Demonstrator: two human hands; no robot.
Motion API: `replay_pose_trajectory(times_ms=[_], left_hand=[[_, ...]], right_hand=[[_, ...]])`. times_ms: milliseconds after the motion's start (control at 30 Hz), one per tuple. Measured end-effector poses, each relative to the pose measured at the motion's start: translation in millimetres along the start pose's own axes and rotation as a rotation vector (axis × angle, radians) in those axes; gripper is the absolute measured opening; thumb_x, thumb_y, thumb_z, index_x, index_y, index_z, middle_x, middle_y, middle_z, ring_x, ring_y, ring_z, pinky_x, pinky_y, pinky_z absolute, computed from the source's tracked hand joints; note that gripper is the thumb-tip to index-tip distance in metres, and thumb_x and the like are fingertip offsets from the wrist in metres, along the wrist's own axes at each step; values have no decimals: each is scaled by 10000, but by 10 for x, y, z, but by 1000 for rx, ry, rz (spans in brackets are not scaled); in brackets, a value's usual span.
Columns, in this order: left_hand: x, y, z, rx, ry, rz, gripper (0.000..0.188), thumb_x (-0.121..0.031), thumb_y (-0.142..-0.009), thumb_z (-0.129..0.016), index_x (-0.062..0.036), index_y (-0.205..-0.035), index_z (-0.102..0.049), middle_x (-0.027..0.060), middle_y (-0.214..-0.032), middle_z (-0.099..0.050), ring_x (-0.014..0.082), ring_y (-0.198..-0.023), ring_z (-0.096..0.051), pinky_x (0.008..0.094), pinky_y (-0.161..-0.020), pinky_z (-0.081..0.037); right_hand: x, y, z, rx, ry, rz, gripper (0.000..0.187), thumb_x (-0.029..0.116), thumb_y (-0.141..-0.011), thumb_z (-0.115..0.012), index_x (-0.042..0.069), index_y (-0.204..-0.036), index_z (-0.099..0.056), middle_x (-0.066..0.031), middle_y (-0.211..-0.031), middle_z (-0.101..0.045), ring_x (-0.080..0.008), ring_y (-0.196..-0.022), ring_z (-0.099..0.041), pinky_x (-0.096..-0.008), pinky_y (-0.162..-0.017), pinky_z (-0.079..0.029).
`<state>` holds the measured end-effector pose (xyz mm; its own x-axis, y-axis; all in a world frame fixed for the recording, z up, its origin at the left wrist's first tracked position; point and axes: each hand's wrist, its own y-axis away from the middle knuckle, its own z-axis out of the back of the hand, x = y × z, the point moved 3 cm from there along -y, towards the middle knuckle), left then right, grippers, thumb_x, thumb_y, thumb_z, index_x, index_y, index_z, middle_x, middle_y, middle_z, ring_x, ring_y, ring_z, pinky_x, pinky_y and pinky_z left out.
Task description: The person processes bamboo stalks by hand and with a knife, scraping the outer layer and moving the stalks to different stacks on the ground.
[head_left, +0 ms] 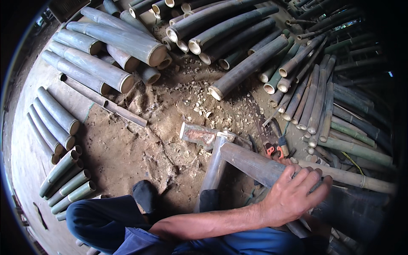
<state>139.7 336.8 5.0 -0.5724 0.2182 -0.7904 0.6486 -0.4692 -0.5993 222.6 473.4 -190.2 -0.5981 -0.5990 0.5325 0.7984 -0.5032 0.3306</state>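
My left hand (pixel 293 193) reaches across from the left, its fingers wrapped over a grey-brown bamboo tube (pixel 255 163). This tube slants down to the right, and its far end meets the top of a second bamboo piece (pixel 214 165) near a short wooden block (pixel 199 135). Part of my right hand or forearm (pixel 319 225) shows in deep shadow at the lower right; its fingers cannot be made out. Just beyond the held tube lies a tool with an orange handle (pixel 274 151), partly covered. A bit of skin beside that handle is too hidden to assign.
Pale chips (pixel 206 108) litter the ground ahead. Thick bamboo tubes (pixel 114 40) are piled at the far left, with more stacked tubes (pixel 314 102) on the right. Shorter tubes (pixel 53 114) lie at the left. A split bamboo strip (pixel 104 101) crosses the sacking. My dark-covered foot (pixel 145 196) is near.
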Motion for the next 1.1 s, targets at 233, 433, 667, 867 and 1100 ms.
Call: replay_pose_trajectory(times_ms=[233, 433, 667, 867, 1100], left_hand=[[173, -270, 176, -22, 26, 77, 605, -124, -684, -792, -37, -1251, -600, 106, -1059, -600, 290, -972, -618, 407, -839, -467], [1289, -464, 1579, -647, 146, 380, 504, -77, -712, -814, -13, -1116, -519, 116, -971, -622, 222, -864, -664, 387, -713, -561], [2649, 1596, 3505, -1226, -257, 1052, 474, -191, -653, -950, -16, -994, -672, 99, -895, -707, 200, -754, -683, 375, -681, -589], [3173, 2134, 3997, -968, -537, 1165, 574, -294, -602, -973, 27, -924, -622, 129, -882, -677, 210, -743, -634, 405, -683, -552], [2835, 1331, 3087, -172, -866, 870, 781, -290, -845, -816, -33, -1478, -439, 208, -1355, -548, 360, -1263, -532, 485, -1082, -466]], right_hand=[[-478, 209, 251, 285, 649, 224, 287, 179, -996, -565, 28, -1235, -613, -217, -821, -700, -442, -826, -700, -541, -723, -527], [-659, 659, 684, -155, 300, 140, 263, 148, -1047, -490, -3, -1244, -575, -226, -773, -658, -422, -715, -679, -515, -638, -464], [-818, 944, -150, -49, -865, -354, 367, 427, -1109, -445, 78, -1004, -489, -29, -631, -484, -138, -415, -469, -312, -352, -421], [-266, 973, -291, 172, -1325, -455, 289, 351, -1076, -540, 63, -1087, -560, -41, -716, -539, -168, -548, -559, -348, -469, -479], [-26, 695, -583, -60, -1457, -280, 252, 168, -1011, -635, 45, -1216, -556, -65, -855, -612, -184, -656, -628, -361, -580, -552]])
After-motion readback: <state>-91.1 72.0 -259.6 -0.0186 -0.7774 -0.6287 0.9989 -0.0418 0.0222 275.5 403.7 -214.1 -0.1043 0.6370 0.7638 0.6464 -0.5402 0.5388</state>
